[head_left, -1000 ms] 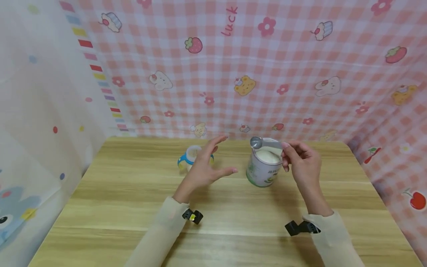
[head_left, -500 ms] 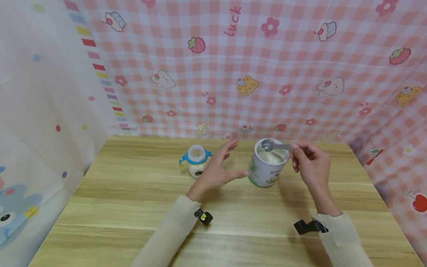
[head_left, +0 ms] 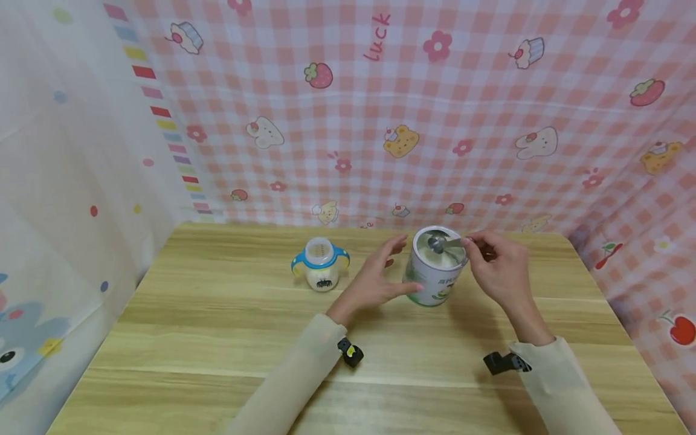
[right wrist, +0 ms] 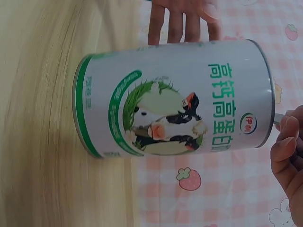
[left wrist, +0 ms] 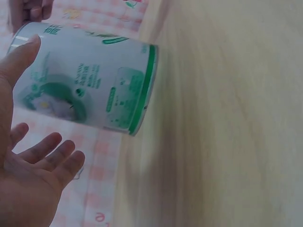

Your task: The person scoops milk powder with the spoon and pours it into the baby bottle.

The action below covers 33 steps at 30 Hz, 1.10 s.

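A white and green milk powder can [head_left: 435, 283] stands upright and lidless on the table, pale powder visible inside. My right hand [head_left: 502, 266] pinches the handle of a grey measuring spoon [head_left: 437, 244], whose bowl is down within the can's mouth. In the right wrist view the can [right wrist: 227, 94] hides that bowl; only a bit of handle shows at the rim. My left hand [head_left: 375, 281] is spread around the can's left side. Its fingers [left wrist: 49, 151] are apart from the can in the left wrist view; whether the thumb touches it I cannot tell.
Left of my left hand stands a baby bottle [head_left: 322, 279] with two blue and yellow handles and a clear top. The wooden table [head_left: 217, 338] ends at a pink checked cloth [head_left: 348, 109] behind, with a white cloth [head_left: 60, 181] on the left.
My left hand has moved right, from in front of the bottle to the can's side, uncovering the bottle. My right hand has lowered the spoon from above the rim into the can.
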Tool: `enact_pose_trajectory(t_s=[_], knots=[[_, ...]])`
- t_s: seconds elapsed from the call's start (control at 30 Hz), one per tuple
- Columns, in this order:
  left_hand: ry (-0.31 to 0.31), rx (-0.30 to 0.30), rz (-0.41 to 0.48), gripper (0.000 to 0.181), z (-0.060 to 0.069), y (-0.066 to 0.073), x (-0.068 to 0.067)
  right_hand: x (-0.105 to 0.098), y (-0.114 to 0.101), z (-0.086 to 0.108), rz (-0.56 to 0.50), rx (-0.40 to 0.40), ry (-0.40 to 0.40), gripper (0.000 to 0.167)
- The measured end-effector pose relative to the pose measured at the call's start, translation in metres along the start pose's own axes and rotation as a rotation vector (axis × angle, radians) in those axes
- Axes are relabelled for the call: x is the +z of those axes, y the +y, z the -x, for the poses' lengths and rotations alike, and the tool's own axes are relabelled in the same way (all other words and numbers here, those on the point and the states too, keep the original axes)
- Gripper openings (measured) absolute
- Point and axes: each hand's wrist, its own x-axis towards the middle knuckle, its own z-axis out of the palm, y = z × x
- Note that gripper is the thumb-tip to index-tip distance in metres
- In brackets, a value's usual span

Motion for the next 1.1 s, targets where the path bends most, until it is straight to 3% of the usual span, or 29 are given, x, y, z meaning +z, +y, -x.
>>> enact_pose_trajectory(t_s=[0.2, 0.43, 0.8, 1.1], knots=[[-0.015, -0.008, 0.023, 0.101, -0.008, -0.002, 0.011, -0.001, 0.005, -0.001, 0.055, -0.112, -0.040, 0.005], [-0.019, 0.005, 0.055, 0.098, -0.016, -0.003, 0.020, -0.001, 0.008, -0.002, 0.049, -0.204, -0.061, 0.008], [-0.007, -0.002, 0.099, 0.096, -0.020, -0.006, 0.024, -0.004, 0.007, -0.006, 0.134, -0.365, -0.173, 0.011], [-0.003, -0.003, 0.113, 0.095, -0.019, -0.007, 0.025, -0.005, 0.001, -0.010, 0.253, -0.412, -0.244, 0.008]])
